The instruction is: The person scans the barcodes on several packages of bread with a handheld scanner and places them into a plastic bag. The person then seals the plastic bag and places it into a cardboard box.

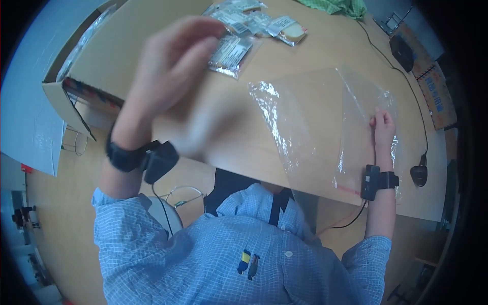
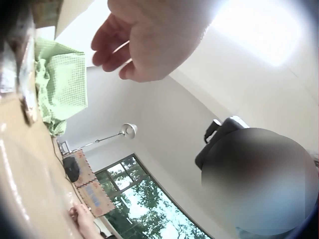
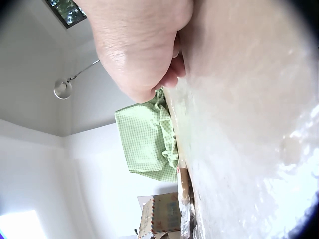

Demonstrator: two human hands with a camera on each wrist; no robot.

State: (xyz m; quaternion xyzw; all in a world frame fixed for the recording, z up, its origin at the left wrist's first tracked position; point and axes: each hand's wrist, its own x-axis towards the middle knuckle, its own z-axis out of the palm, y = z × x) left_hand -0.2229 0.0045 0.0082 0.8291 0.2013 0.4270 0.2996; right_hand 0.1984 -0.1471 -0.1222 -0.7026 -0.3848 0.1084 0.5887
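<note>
My left hand (image 1: 175,71) is raised over the table beside the cardboard box, its fingers loosely bent and nothing in them. In the head view its fingertips overlap a clear packet with a printed label (image 1: 231,53). Below that hand lies a pale smear (image 1: 211,122), too blurred to name. A large clear plastic bag (image 1: 310,112) is spread flat across the right half of the table. At its right side my right hand (image 1: 385,127) pinches the film with curled fingers; in the right wrist view the fingertips (image 3: 172,79) are right at the plastic.
An open cardboard box (image 1: 117,51) stands at the left with plastic-wrapped things inside. Several more labelled packets (image 1: 292,31) lie at the back, near a green checked cloth (image 1: 335,6). A black corded handheld device (image 1: 419,174) lies at the right edge, its cable running backward.
</note>
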